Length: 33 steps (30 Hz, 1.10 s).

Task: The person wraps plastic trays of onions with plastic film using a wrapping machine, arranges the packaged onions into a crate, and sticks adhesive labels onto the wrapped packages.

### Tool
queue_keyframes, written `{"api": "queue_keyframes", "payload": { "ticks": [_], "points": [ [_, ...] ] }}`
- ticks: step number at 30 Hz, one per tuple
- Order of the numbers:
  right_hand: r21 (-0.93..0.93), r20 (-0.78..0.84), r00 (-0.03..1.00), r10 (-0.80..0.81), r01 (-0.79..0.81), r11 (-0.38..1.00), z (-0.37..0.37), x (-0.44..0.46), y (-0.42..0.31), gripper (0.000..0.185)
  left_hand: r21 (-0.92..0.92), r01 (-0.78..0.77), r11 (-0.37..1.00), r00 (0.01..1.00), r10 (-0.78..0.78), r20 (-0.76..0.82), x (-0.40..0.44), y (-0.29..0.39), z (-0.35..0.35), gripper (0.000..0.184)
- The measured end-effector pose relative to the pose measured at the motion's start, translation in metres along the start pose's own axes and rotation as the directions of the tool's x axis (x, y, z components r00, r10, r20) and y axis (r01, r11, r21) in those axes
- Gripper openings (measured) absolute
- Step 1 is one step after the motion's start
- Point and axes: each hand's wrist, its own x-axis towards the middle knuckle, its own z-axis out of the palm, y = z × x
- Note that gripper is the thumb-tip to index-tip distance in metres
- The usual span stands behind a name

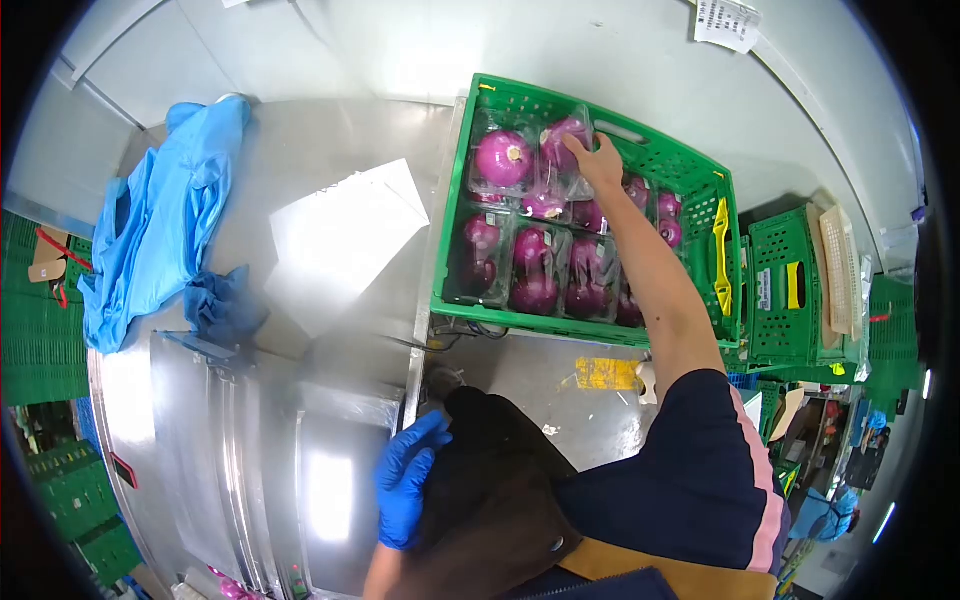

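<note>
My right hand (598, 163) is bare and reaches into a green plastic crate (590, 327). Its fingers grip the edge of a clear plastic pack of red onions (563, 140) near the crate's back wall. Beside it, another pack (503, 158) shows one large red onion. Several more clear packs (533, 270) of red onions stand in rows toward the crate's front. My left hand (404, 485), in a blue glove, hovers low beside the steel table's edge. Its fingers are loosely bent with the thumb apart, and nothing shows in them.
White sheets (345, 240) lie on the steel table (330, 130) left of the crate. A blue plastic garment (175, 225) is heaped at the table's far left. More green crates (785, 290) are stacked to the right. A yellow mark (606, 374) is on the floor.
</note>
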Motion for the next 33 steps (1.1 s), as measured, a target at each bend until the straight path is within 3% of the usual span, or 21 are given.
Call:
{"api": "queue_keyframes", "payload": {
  "ticks": [3,6,8,10,11,12,13,16,17,18,19,21,24,26,28,29,30,32,33],
  "points": [
    [0.42,0.345,0.938,0.046,-0.198,0.886,0.01,0.025,0.028,0.085,-0.07,0.036,0.997,0.999,-0.038,-0.024,0.001,-0.003,-0.001,0.036],
    [0.769,0.5,0.863,-0.071,-0.405,0.494,0.036,-0.007,0.038,0.076,-0.068,0.069,0.995,0.997,-0.071,-0.021,0.004,-0.005,-0.002,0.035],
    [0.728,0.516,0.848,0.119,-0.507,0.461,0.048,-0.007,0.041,0.079,-0.049,0.082,0.995,0.997,-0.082,-0.013,0.003,-0.004,-0.004,0.035],
    [0.328,0.385,0.855,0.347,-0.478,0.815,0.025,-0.003,0.027,0.081,-0.048,0.068,0.997,0.997,-0.069,-0.03,-0.002,-0.004,-0.009,0.034],
    [-0.052,0.259,0.954,0.15,-0.142,0.989,0.042,0.032,0.07,0.087,-0.018,-0.002,1.0,1.0,0.002,-0.028,-0.005,-0.009,-0.015,0.033],
    [-0.329,0.238,0.971,0.019,0.062,0.942,0.033,0.03,0.072,0.085,-0.001,-0.054,0.999,0.998,0.054,-0.041,-0.009,-0.014,-0.02,0.032],
    [-0.306,0.281,0.957,-0.072,0.161,0.939,0.035,0.045,0.1,0.068,0.025,-0.106,0.994,0.991,0.107,-0.075,-0.015,-0.021,-0.025,0.032],
    [-0.458,0.056,0.91,-0.41,0.388,0.799,0.011,0.024,0.049,0.05,0.179,-0.225,0.958,0.942,0.261,-0.209,-0.034,-0.033,-0.041,0.028],
    [-0.499,0.054,0.829,-0.557,0.506,0.704,0.0,0.01,0.028,0.046,0.053,-0.126,0.991,0.961,0.135,-0.242,-0.048,-0.029,-0.046,0.03],
    [-0.641,0.154,0.576,-0.803,0.676,0.363,-0.004,0.004,0.009,0.05,0.099,-0.225,0.969,0.929,0.244,-0.278,-0.06,-0.026,-0.05,0.029],
    [-0.768,0.233,0.247,-0.941,0.64,-0.023,-0.006,-0.001,-0.01,0.054,0.147,-0.241,0.959,0.906,0.276,-0.32,-0.068,-0.03,-0.057,0.03],
    [-0.649,0.29,0.285,-0.914,0.76,0.031,0.049,0.002,-0.009,0.055,0.137,-0.279,0.95,0.862,0.311,-0.4,-0.099,-0.035,-0.074,0.03],
    [-0.438,0.457,0.548,-0.701,0.824,0.358,0.046,-0.066,-0.056,0.053,0.038,-0.378,0.925,0.767,0.336,-0.547,-0.16,-0.028,-0.091,0.03],
    [-0.541,0.523,0.505,-0.686,0.819,0.19,0.046,-0.046,-0.056,0.062,0.048,-0.422,0.905,0.67,0.348,-0.656,-0.231,-0.014,-0.115,0.03],
    [-0.556,0.498,0.527,-0.689,0.804,0.213,0.047,-0.033,-0.063,0.061,0.141,-0.559,0.817,0.347,0.384,-0.856,-0.299,-0.04,-0.149,0.029],
    [-0.524,0.47,0.551,-0.689,0.803,0.285,0.047,-0.029,-0.067,0.06,0.237,-0.315,0.919,0.015,0.255,-0.967,-0.342,-0.035,-0.159,0.029],
    [-0.476,0.441,0.573,-0.691,0.802,0.362,0.048,-0.025,-0.076,0.06,0.267,-0.413,0.871,-0.194,0.202,-0.96,-0.385,-0.062,-0.186,0.027],
    [-0.325,0.4,0.604,-0.69,0.797,0.509,0.057,-0.024,-0.096,0.059,0.291,-0.269,0.918,-0.575,0.089,-0.814,-0.475,-0.112,-0.217,0.029],
    [-0.225,0.381,0.609,-0.696,0.791,0.569,0.065,-0.02,-0.107,0.058,0.416,-0.187,0.89,-0.669,0.195,-0.717,-0.521,-0.146,-0.238,0.029]
  ]
}}
